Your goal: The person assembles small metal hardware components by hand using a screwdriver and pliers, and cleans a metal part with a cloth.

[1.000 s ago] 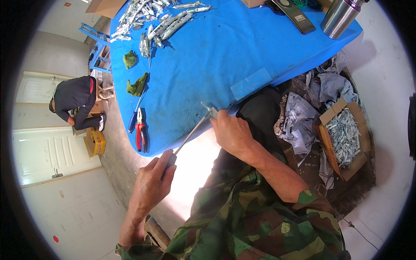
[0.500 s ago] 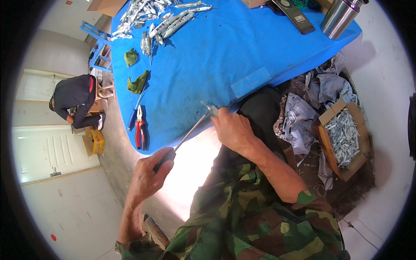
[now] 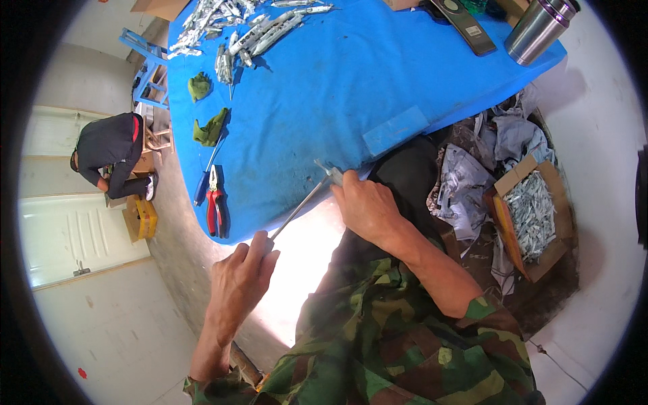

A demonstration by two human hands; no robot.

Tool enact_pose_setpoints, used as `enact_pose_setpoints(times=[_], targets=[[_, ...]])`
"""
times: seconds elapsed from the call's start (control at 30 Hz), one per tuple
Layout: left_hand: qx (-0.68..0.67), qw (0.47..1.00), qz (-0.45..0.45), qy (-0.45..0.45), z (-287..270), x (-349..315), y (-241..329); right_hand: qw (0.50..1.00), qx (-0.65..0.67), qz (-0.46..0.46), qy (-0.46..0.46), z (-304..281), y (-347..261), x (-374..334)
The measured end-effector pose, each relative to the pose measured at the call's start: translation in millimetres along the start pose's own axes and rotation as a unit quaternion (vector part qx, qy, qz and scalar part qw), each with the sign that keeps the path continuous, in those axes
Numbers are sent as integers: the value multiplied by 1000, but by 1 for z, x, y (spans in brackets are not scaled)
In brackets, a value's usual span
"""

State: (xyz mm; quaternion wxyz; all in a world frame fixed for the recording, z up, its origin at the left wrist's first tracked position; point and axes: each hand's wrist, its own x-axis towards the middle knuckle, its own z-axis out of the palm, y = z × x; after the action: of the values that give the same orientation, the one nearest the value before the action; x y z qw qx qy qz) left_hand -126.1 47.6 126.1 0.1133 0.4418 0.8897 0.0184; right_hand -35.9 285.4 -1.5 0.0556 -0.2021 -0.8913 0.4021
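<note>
My left hand [image 3: 241, 278] is closed round the handle of a screwdriver [image 3: 297, 210], whose long metal shaft points up and to the right. The handle is mostly hidden by my fingers. The shaft's tip meets a small whitish-silver part [image 3: 329, 170] at the near edge of the table. Pinched on that part, my right hand [image 3: 368, 204] covers much of it, and its exact kind is too small to make out. To the left on the blue cloth [image 3: 290, 121] lie red-handled pliers [image 3: 214, 206] and a blue-handled screwdriver [image 3: 202, 186].
Two green cloth scraps [image 3: 210, 128] lie beyond the pliers. Farther back is a heap of silvery parts [image 3: 216, 23]. A steel flask [image 3: 540, 32] and a dark flat device [image 3: 466, 25] stand far right. Right of my leg sits a carton of similar pieces [image 3: 531, 216]. Another person [image 3: 108, 148] bends over at left.
My left hand has turned on the screwdriver's handle, its fingers now lying over the top and hiding more of it. My right hand keeps its hold with little movement. The view has shifted slightly.
</note>
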Motion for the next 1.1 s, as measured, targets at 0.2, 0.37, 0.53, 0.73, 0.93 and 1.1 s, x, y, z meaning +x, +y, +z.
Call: enact_pose_setpoints(times=[0.2, 0.37, 0.53, 0.73, 0.93, 1.1], targets=[[-156, 988, -7, -22, 5, 13, -22, 999, 4, -26, 19, 2, 5, -1], [-254, 961, -52, -96, 15, 18, -43, 1000, 13, -15, 21, 2, 6, -1], [-353, 920, -98, -141, 20, 22, -49, 1000, 8, -8, 21, -1, 6, 0], [-227, 971, -48, -61, 12, 15, -38, 1000, 20, 9, 22, 0, 3, -1], [-148, 989, -6, -7, 2, 10, -22, 999, 27, 9, 17, 0, 3, -1], [-107, 994, 3, -6, -4, 10, -18, 999, 33, 10, 7, -2, 2, -1]])
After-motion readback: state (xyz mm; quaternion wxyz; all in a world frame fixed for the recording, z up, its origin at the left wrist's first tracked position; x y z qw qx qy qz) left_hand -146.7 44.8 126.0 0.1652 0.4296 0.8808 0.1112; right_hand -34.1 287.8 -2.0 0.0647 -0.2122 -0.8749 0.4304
